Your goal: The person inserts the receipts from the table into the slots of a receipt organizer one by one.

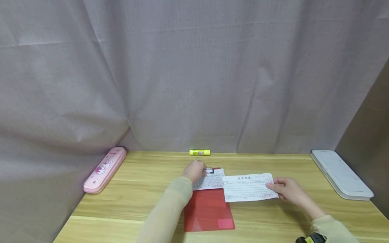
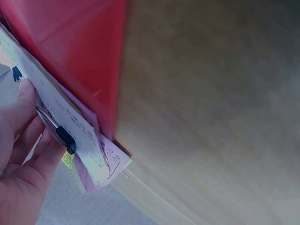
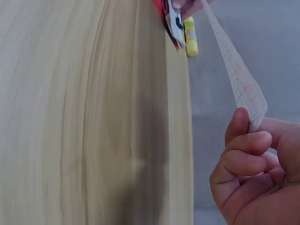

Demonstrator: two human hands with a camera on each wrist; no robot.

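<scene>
A red clipboard [image 1: 209, 209] lies flat on the table, with a printed form slip [image 1: 212, 181] at its top end. My left hand [image 1: 195, 171] grips the black-tipped clip [image 2: 65, 139] there, thumb on one side and fingers on the other. In the left wrist view, white and pink sheets [image 2: 112, 159] stick out along the clip's edge. My right hand [image 1: 287, 192] pinches another printed form slip [image 1: 249, 187] by its right end, thumb on top. This slip is held raised and tilted, its left end close to the clipboard's slip.
A yellow glue stick [image 1: 199, 152] lies at the table's back edge, just beyond the clipboard. At the left edge is a pink pencil case [image 1: 104, 170]. A white flat case [image 1: 341, 173] lies at the right. Grey cloth [image 1: 194, 84] hangs behind the table.
</scene>
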